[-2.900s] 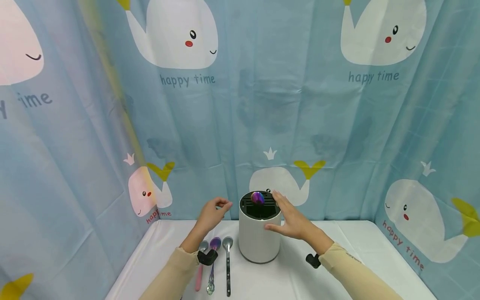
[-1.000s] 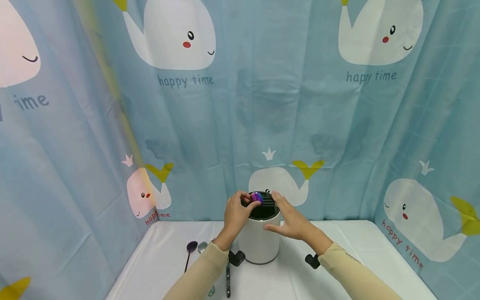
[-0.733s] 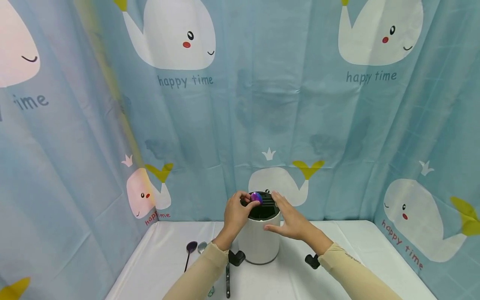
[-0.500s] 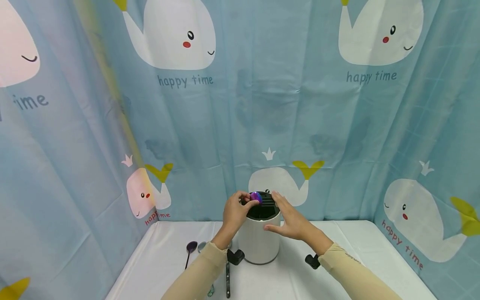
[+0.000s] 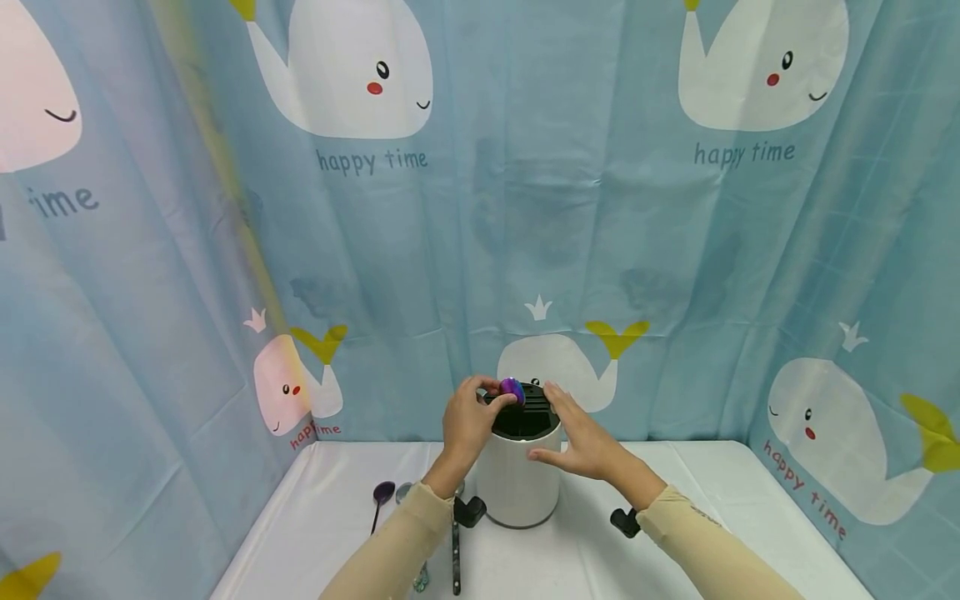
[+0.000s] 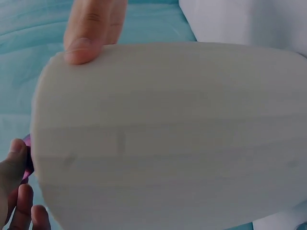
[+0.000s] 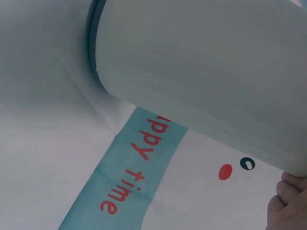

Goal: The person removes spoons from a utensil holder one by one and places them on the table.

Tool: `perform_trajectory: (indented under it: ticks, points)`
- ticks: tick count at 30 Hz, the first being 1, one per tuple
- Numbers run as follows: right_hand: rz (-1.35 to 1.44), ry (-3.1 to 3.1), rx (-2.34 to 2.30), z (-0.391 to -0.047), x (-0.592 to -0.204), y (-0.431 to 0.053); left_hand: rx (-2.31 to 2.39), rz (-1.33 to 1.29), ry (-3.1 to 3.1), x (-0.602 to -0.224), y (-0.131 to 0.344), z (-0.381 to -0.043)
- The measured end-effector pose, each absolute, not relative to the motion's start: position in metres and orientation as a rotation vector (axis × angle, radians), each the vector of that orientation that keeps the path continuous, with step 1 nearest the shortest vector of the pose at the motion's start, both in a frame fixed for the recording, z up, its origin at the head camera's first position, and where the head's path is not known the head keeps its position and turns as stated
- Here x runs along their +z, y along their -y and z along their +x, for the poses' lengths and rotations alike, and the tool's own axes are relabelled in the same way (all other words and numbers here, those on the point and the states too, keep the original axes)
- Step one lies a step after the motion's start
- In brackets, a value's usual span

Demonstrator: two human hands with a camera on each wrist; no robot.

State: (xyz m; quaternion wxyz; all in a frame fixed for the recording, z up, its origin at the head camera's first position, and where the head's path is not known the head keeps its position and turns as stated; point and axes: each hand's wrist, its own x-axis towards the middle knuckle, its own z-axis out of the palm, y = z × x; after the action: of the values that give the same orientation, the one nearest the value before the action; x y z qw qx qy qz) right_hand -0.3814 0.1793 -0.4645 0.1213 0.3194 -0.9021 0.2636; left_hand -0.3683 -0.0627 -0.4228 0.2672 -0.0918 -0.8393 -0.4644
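Observation:
At the table's middle stands a white cylindrical utensil holder (image 5: 517, 492) with a black slotted top (image 5: 527, 423). My left hand (image 5: 467, 421) is over its left rim, thumb and fingers pinching a spoon with a shiny purple-blue bowl (image 5: 512, 390). The spoon's handle is hidden below the bowl. In the left wrist view the spoon's purple edge (image 6: 29, 155) shows beside the fingertips. My right hand (image 5: 588, 442) rests against the holder's right side, fingers straight along the rim and thumb at the front.
Several spoons lie left of the holder: a dark one (image 5: 383, 493), one with a black riveted handle (image 5: 456, 558), and others partly hidden under the left sleeve (image 5: 397, 546). Behind the white table (image 5: 645, 558) hangs a blue whale-print curtain (image 5: 480, 250).
My left hand has come right from beside the holder and taken hold of the purple spoon. The spoon has since shifted slightly up and left. My right hand keeps its place.

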Motion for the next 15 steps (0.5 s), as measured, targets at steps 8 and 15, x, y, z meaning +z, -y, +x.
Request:
perform_trajectory:
  ticks: [8,15]
  points:
    - [0.941,2.629,0.765,-0.383,-0.466,-0.179,-1.369,-0.281,2.298,-0.413,0.067,-0.365]
    - [0.942,2.623,0.775,-0.383,-0.467,-0.179,-1.419,-0.306,2.277,-0.411,0.071,-0.366]
